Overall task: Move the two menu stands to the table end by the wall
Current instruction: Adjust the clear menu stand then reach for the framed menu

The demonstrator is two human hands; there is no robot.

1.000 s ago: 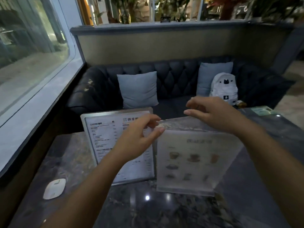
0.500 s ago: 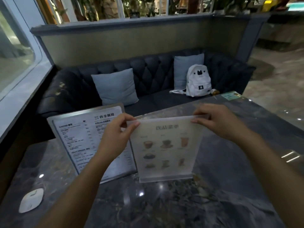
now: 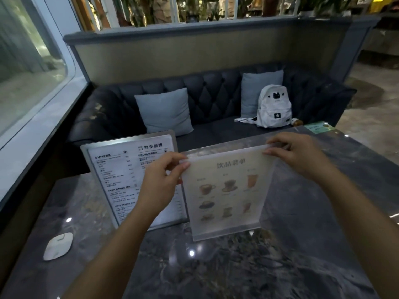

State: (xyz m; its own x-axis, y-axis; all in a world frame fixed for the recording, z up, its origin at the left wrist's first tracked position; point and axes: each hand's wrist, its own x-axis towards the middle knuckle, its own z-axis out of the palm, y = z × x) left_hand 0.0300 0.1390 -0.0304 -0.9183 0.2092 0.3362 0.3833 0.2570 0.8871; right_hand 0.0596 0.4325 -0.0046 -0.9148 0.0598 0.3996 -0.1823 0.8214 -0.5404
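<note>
The clear acrylic drinks menu stand [image 3: 226,190] is pinched at its two top corners: the left hand [image 3: 160,182] is closed on the upper left corner, thumb in front, and the right hand [image 3: 300,156] is closed on the upper right corner along the top edge. The stand is held upright, its base at the dark marble table [image 3: 216,266]; whether the base touches the surface cannot be told.

Just beside it on the left, the metal-framed coffee menu stand [image 3: 121,180] is seen standing on the table, leaning back slightly, partly covered by the left hand. Its right edge is overlapped by the acrylic stand's left edge.

A white oval device [image 3: 58,246] is placed near the table's left edge, below the window ledge [image 3: 36,130]. Bare tabletop is left open between that device and the framed stand, and a wide bare stretch is seen right of the acrylic stand out to the far right corner, where a green card [image 3: 318,127] lies.

Beyond the far table edge a dark tufted sofa [image 3: 207,93] is seen with two grey cushions [image 3: 165,111] and a white backpack [image 3: 274,106].
</note>
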